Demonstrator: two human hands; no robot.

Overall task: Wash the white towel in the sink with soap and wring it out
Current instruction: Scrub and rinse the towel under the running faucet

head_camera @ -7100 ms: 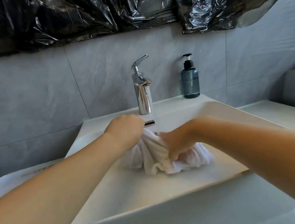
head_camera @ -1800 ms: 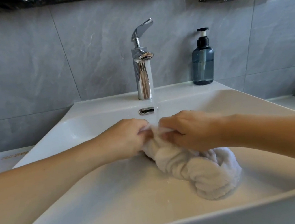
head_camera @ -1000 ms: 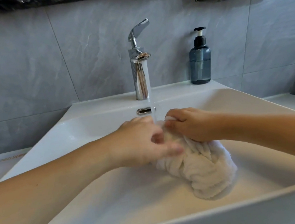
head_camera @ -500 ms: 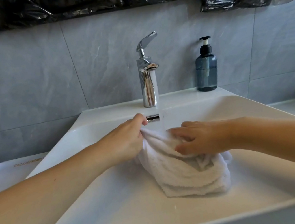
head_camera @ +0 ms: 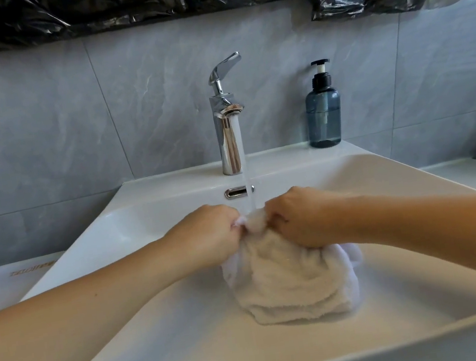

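Under the running faucet (head_camera: 227,126), left hand (head_camera: 207,233) and right hand (head_camera: 300,217) each grip the white towel (head_camera: 291,283) bunched between them, its bulk hanging below onto the sink (head_camera: 159,329).

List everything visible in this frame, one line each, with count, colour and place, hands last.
towel: one, white, bunched in the sink under the running water
sink: one, white, fills the lower frame
tap: one, chrome, at the back rim's centre, lever up, water running
overflow slot: one, chrome, on the back wall below the tap
soap bottle: one, blue-grey with black pump, on the back rim right of the tap
plastic sheet: black, along the top of the wall
wall tiles: grey, behind the sink
white item: one, with lettering, left of the sink; cannot tell what it is
left hand: one, grips the towel's top
right hand: one, grips the towel's top
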